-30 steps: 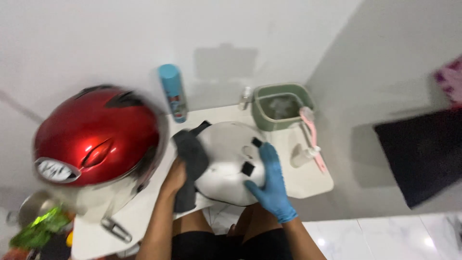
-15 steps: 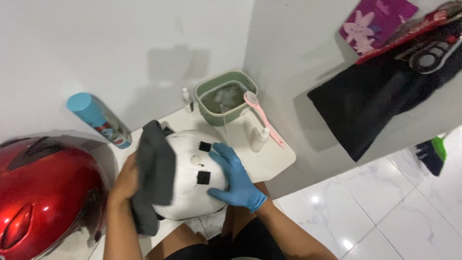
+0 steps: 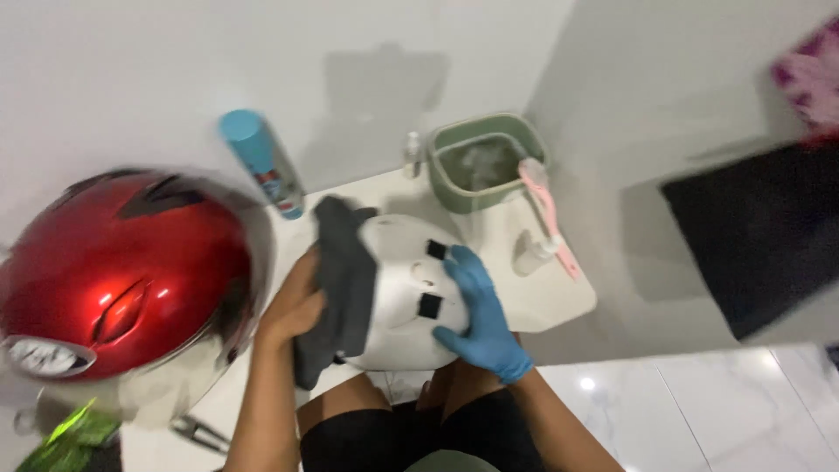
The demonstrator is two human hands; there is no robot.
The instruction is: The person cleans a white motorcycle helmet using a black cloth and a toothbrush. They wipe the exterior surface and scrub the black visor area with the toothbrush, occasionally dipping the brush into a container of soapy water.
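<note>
Wiping well here means bracing firmly: the gloved right hand (image 3: pixel 479 308) is spread flat against the white helmet shell (image 3: pixel 406 293) at the tabletop's (image 3: pixel 516 301) near edge, while the bare left hand (image 3: pixel 295 301) is closed on the grey cloth (image 3: pixel 343 275) pressed to its side. Short overlapping strokes should suit. Beyond stand a red helmet (image 3: pixel 122 271), spray can (image 3: pixel 260 162) and green basin (image 3: pixel 485 162).
</note>
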